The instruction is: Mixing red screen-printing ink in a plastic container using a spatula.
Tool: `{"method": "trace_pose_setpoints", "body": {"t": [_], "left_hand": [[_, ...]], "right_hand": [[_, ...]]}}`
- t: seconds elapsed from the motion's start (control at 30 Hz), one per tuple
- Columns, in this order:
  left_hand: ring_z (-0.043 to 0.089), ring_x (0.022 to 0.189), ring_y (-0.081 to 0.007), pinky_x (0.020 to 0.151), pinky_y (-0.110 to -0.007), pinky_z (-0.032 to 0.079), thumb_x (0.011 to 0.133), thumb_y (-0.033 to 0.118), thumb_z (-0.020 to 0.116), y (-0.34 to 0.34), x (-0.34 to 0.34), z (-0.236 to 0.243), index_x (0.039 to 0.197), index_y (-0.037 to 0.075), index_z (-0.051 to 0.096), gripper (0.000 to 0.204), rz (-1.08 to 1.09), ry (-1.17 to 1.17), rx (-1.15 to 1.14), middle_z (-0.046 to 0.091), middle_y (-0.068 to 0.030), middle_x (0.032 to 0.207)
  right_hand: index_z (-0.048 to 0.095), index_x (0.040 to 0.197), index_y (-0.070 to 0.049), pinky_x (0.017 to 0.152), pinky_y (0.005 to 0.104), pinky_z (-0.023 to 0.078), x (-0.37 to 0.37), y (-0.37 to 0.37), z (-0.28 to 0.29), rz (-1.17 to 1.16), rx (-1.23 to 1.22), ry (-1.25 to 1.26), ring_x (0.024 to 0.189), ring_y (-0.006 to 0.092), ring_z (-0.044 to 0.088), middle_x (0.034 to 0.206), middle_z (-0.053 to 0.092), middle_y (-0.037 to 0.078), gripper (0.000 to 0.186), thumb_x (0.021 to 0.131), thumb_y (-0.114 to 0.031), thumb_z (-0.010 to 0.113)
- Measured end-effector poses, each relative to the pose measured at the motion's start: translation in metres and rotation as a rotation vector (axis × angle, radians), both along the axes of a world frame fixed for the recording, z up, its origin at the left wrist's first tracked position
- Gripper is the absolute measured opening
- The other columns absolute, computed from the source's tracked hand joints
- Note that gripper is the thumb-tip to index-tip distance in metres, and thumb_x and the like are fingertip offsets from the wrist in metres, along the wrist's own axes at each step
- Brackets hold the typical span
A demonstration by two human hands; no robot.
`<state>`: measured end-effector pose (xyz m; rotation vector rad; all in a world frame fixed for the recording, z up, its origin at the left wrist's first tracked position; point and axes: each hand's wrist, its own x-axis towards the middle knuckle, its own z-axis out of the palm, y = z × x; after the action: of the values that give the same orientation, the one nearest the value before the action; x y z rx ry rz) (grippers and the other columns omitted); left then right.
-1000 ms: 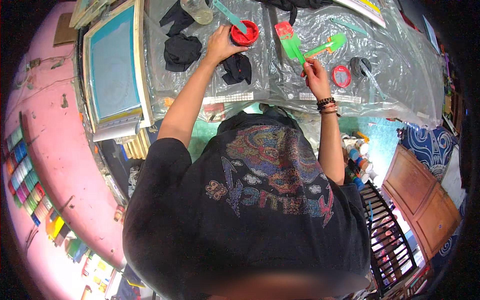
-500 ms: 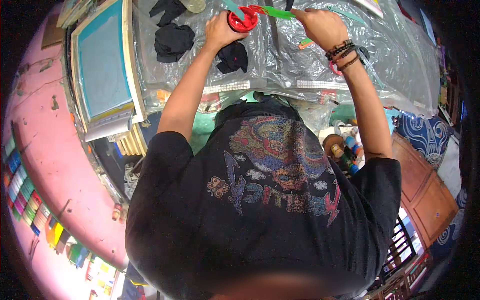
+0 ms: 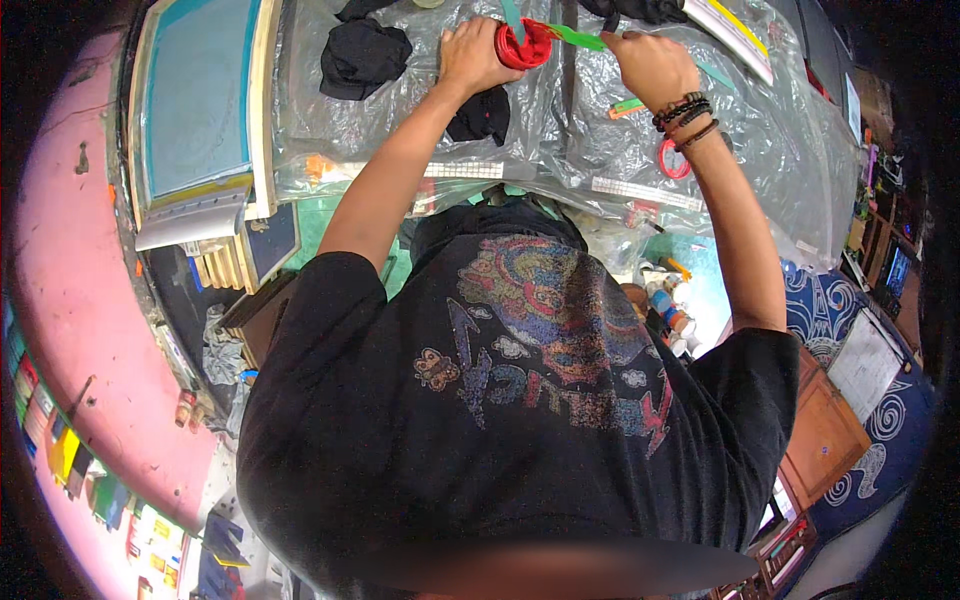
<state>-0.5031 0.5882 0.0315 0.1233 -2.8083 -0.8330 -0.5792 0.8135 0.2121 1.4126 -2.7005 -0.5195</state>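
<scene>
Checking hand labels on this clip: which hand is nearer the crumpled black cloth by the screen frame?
Left. The left hand grips the red container just right of the black cloth; the right hand is farther right.

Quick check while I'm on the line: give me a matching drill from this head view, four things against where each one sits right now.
Things:
1. red pot
2. green spatula
3. red ring
4. framed screen

Places:
A. lying on the plastic sheet below the right wrist
B. gripped in the left hand
C. at the far left of the table, beside the sheet
D. held by the right hand, blade reaching to the pot

Pairs: 1-B, 2-D, 3-A, 4-C
</scene>
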Motion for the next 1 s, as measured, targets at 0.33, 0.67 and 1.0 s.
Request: {"method": "trace_pose_setpoints", "body": {"t": [0.33, 0.67, 1.0], "left_hand": [[0.063, 0.104, -0.0281, 0.087, -0.044, 0.04, 0.05, 0.054, 0.087, 0.007, 0.001, -0.005, 0.111, 0.011, 0.065, 0.078, 0.064, 0.129, -0.01, 0.07, -0.0068, 0.106], [0.063, 0.103, -0.03, 0.09, -0.045, 0.04, 0.048, 0.061, 0.088, 0.004, 0.001, -0.003, 0.109, 0.009, 0.064, 0.084, 0.115, 0.022, 0.011, 0.07, -0.0094, 0.103], [0.061, 0.111, -0.0358, 0.099, -0.05, 0.041, 0.048, 0.068, 0.087, -0.001, -0.004, -0.003, 0.109, 0.006, 0.064, 0.09, 0.096, -0.06, 0.063, 0.071, -0.0143, 0.107]], "right_hand": [[0.074, 0.088, -0.006, 0.072, 0.048, 0.06, 0.022, -0.004, -0.021, -0.391, -0.069, -0.202, 0.081, 0.0378, 0.073, 0.084, 0.073, 0.019, 0.013, 0.084, -0.013, 0.063], [0.076, 0.112, -0.012, 0.073, 0.0463, 0.056, 0.064, 0.017, -0.036, -0.503, -0.427, -0.39, 0.081, 0.0409, 0.07, 0.09, 0.07, 0.023, 0.023, 0.093, -0.021, 0.066], [0.071, 0.125, -0.018, 0.062, 0.043, 0.05, 0.108, 0.046, -0.084, -0.421, -0.702, -0.395, 0.069, 0.0352, 0.065, 0.087, 0.066, 0.016, 0.032, 0.094, -0.014, 0.067]]}}
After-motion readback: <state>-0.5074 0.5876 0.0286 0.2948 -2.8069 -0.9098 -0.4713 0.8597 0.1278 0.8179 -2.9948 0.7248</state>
